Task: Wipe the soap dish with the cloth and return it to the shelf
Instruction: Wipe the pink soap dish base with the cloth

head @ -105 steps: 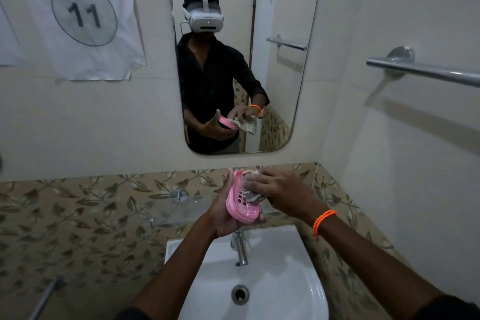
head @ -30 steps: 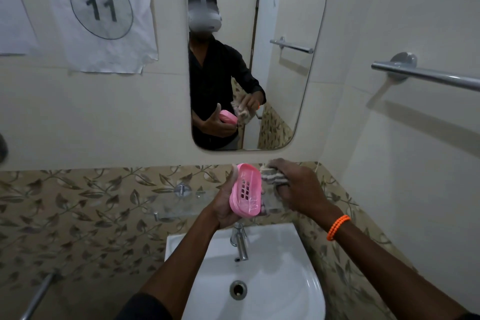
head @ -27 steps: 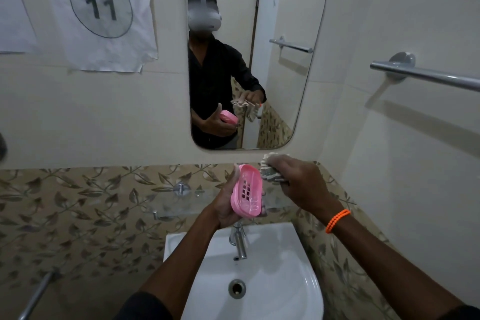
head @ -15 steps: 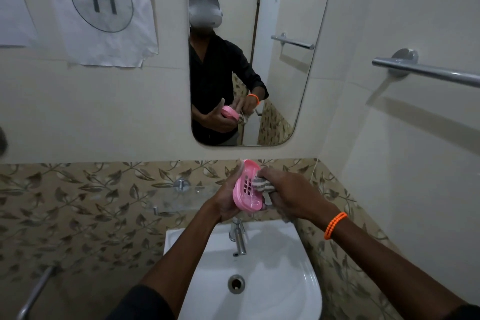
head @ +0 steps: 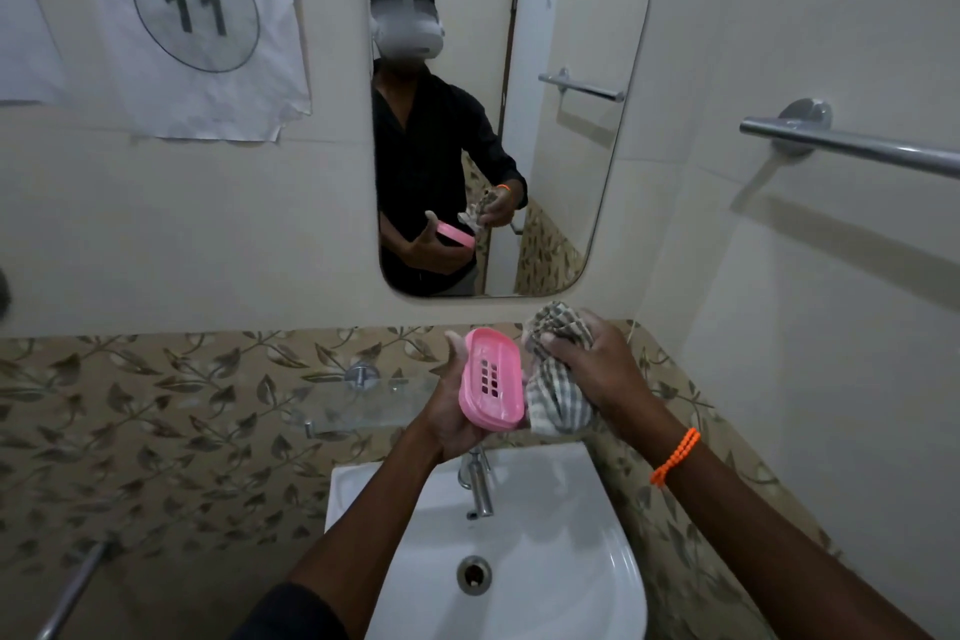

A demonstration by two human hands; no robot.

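Note:
A pink slotted soap dish (head: pixel 492 378) stands on edge above the sink, its hollow side facing me. My left hand (head: pixel 451 418) cups it from behind and below. Just right of the dish, my right hand (head: pixel 597 366) grips a bunched grey-and-white checked cloth (head: pixel 557 379). The cloth sits beside the dish's right rim, close to it or touching. A glass shelf (head: pixel 363 405) on metal brackets runs along the leaf-patterned tiles, left of my hands, and it looks bare.
A white sink (head: pixel 545 561) with a chrome tap (head: pixel 480 481) lies below my hands. A mirror (head: pixel 561 42) hangs above. A towel rail (head: pixel 852 146) juts from the right wall. A paper sign numbered 11 (head: pixel 197 10) hangs at upper left. Another metal bar (head: pixel 72 592) is at lower left.
My right hand has pulled the cloth out of the dish's hollow and moved it to the right. The dish's inside now shows fully. My left hand has kept its hold.

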